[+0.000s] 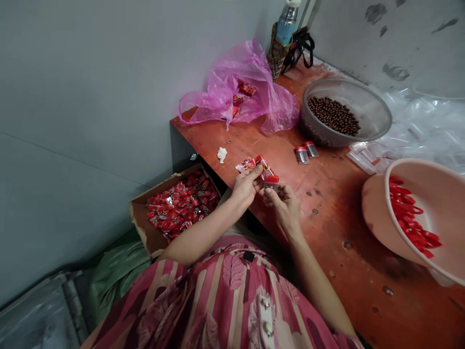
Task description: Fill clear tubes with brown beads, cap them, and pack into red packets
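Holding a red-capped jar (271, 179) — between both hands (247, 186)

We've got a scuffed orange-red bench top (327, 232). On it: pink plastic bag (269, 104), grey bowl (374, 104) of brown beads, two small red-capped jars (301, 155) just beside the bowl, white tissue scrap (222, 154), clear plastic sleeves (366, 157) at the far edge, peach plastic basin (374, 203) at right.
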A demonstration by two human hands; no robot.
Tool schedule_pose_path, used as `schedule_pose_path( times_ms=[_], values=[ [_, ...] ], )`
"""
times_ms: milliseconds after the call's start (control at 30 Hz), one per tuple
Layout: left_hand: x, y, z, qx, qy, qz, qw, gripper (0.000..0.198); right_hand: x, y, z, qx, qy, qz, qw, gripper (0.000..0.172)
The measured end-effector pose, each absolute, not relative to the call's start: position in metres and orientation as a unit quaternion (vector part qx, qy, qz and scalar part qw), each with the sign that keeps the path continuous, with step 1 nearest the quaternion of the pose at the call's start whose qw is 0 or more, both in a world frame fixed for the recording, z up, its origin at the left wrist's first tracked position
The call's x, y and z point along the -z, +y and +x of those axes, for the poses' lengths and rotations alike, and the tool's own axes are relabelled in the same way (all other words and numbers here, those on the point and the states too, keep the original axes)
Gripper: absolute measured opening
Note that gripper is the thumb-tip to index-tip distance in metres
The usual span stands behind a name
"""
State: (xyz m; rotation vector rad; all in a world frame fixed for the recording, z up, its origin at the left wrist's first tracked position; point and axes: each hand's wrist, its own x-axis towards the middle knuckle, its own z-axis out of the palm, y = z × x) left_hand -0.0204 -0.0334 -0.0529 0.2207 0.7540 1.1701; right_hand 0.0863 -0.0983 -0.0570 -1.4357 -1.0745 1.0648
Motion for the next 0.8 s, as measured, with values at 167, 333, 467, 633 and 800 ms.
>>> schedule_pose_path(
  times_ms=[167,333,467,633,800],
  values=[
    [0.051,-0.035,-0.021,-0.528,0.340,0.177,0.758,0.038,0.056,-0.095,0.088,-0.486,-0.431,-0.570,0.503,0.026],
    [0.049,-0.037,-0.021,-0.479,0.331,0.213,0.784,0.043,0.063,-0.095,0.090,-0.430,-0.451,-0.596,0.507,0.026],
    [0.051,-0.037,-0.023,-0.457,0.348,0.242,0.782,0.037,0.065,-0.097,0.090,-0.387,-0.476,-0.619,0.490,0.027],
    [0.049,-0.031,-0.030,-0.400,0.312,0.291,0.811,0.033,0.062,-0.093,0.091,-0.532,-0.405,-0.524,0.528,0.025],
    [0.050,-0.026,-0.033,-0.414,0.326,0.298,0.796,0.033,0.059,-0.090,0.092,-0.477,-0.453,-0.553,0.512,0.022]
  ],
)
